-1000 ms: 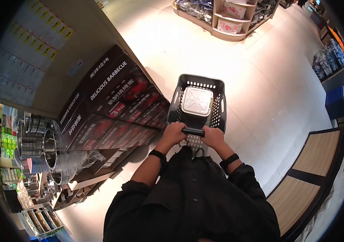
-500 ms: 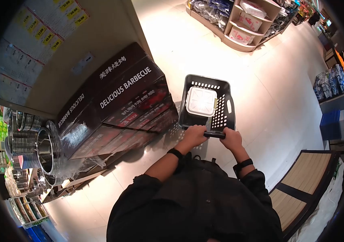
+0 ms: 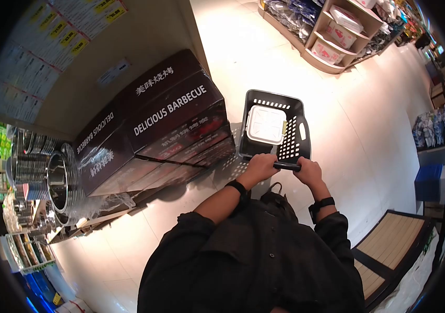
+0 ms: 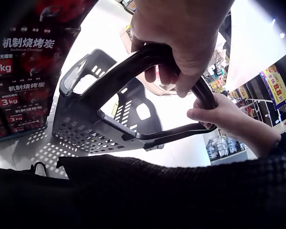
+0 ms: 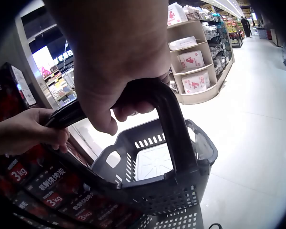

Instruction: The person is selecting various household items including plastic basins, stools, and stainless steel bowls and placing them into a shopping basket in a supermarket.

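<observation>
My left hand [image 3: 262, 168] and right hand [image 3: 309, 171] both grip the black handle [image 3: 287, 166] of a dark plastic shopping basket [image 3: 307, 143]. In the left wrist view, the left fingers curl around the handle's bend, with the right hand [image 4: 229, 117] on its other end. The right wrist view has my right hand [image 5: 121, 57] wrapped over the bar at the opposite corner. A container with a white square lid [image 3: 265, 124] sits inside the basket, which has perforated walls. The basket stands in front of my body, tilted slightly in the head view.
Stacked dark charcoal cartons [image 3: 170, 107] stand close on the left, beside stacked metal rings [image 3: 59, 182]. A rounded shelf end [image 3: 332, 44] lies ahead across the pale floor [image 3: 347, 120]. Low wooden-slatted panels [image 3: 392, 235] and a blue box [image 3: 428, 182] are on the right.
Both hands keep their hold on the handle. In the head view, the basket and hands have shifted rightward, and the shelf end has also moved right. The carton stack appears turned.
</observation>
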Demonstrator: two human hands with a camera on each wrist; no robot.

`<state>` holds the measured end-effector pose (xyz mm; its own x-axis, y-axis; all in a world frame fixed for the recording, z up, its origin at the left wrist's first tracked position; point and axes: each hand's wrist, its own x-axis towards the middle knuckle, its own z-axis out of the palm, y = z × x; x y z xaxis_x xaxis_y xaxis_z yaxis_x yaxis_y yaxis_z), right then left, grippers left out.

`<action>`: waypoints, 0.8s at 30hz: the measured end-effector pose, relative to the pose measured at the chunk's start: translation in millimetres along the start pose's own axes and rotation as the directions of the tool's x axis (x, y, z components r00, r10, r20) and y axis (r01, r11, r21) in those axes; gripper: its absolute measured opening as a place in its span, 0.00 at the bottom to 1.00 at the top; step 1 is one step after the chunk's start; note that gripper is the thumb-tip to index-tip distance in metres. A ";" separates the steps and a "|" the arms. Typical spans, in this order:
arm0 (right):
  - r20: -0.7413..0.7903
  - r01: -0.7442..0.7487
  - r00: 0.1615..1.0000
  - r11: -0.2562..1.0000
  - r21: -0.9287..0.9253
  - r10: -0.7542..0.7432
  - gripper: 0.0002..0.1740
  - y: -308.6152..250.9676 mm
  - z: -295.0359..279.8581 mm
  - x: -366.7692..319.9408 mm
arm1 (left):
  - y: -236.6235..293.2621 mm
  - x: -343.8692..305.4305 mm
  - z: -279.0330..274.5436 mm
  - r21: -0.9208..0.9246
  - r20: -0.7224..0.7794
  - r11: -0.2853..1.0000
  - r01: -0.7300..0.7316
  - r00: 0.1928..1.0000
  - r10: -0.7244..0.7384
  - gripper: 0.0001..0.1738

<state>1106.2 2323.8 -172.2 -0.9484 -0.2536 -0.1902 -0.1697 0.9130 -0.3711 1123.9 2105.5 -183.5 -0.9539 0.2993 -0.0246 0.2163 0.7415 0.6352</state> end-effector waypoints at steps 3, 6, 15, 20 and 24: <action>0.018 0.052 0.998 0.999 -0.007 -0.052 0.11 12.3 -3.8 17.2 | -0.4 12.9 6.8 0.026 -0.054 0.999 0.025 0.998 -0.023 0.14; 0.039 0.084 0.996 0.996 -0.005 -0.084 0.12 26.1 -8.9 37.8 | 4.4 28.6 10.3 0.040 -0.044 0.995 0.093 0.995 -0.091 0.15; 0.100 0.219 0.971 0.976 0.002 -0.218 0.12 58.8 -30.6 90.5 | 17.5 63.1 29.8 0.156 -0.171 0.968 0.199 0.970 -0.171 0.08; 0.157 0.292 0.945 0.956 -0.017 -0.286 0.12 68.2 -36.1 113.3 | 19.3 76.8 35.7 0.154 -0.232 0.952 0.264 0.946 -0.225 0.09; 0.202 0.319 0.930 0.947 -0.030 -0.307 0.12 63.6 -41.8 134.5 | 23.3 88.3 28.3 0.116 -0.211 0.935 0.335 0.928 -0.306 0.13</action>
<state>956.6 2361.1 -183.4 -0.7757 -0.5809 -0.2466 -0.4716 0.7932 -0.3852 1050.6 2166.2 -192.7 -0.9956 -0.0761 -0.0539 -0.0929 0.8635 0.4957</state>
